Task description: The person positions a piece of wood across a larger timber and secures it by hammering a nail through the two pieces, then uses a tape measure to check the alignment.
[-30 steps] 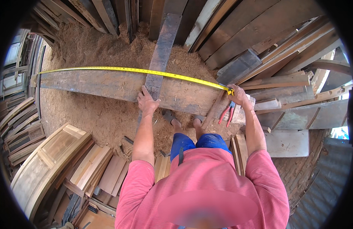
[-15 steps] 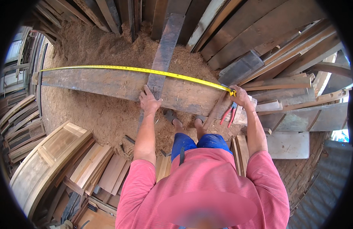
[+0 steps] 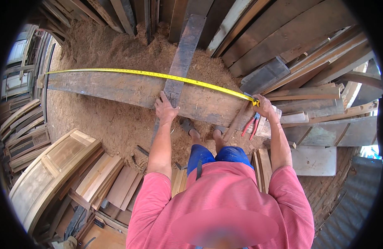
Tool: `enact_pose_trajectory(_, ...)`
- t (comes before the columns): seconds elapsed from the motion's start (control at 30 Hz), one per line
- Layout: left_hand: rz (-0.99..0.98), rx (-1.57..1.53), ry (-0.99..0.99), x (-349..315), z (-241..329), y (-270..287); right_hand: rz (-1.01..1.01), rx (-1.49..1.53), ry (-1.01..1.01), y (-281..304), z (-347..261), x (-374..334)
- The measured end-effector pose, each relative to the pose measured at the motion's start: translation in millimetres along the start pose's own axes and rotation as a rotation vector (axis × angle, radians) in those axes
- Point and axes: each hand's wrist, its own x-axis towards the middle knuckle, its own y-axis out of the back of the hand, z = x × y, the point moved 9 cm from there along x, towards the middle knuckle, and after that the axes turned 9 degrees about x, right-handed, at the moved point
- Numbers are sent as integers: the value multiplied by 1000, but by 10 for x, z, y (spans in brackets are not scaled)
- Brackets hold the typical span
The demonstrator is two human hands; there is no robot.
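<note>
A long, wide wooden board lies crosswise in front of me, with a narrow dark plank crossing over it. My left hand grips this plank near the board's lower edge, fingers on one side and thumb on the other. At the board's right part, my right hand is closed around a yellow tape measure. Its yellow blade is drawn out leftward along the board's far edge and passes over the narrow plank. Just below my right hand lie red-handled pliers.
Planks lean and pile up at the back and right. Sawdust covers the ground. Wooden panels and cut boards stand at the lower left. A pale flat sheet lies at the right, near corrugated metal.
The whole view has shifted slightly, so things sit a little further right and lower. Both hands keep their hold, and the tape stays stretched along the board.
</note>
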Motion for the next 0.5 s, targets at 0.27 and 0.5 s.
enact_pose_trajectory(0.27, 5, 4, 5, -15, 17, 9, 3, -4, -25, 15, -19, -3)
enact_pose_trajectory(0.5, -4, -27, -5, 20, -27, -40, 18, -15, 3, 1, -14, 2)
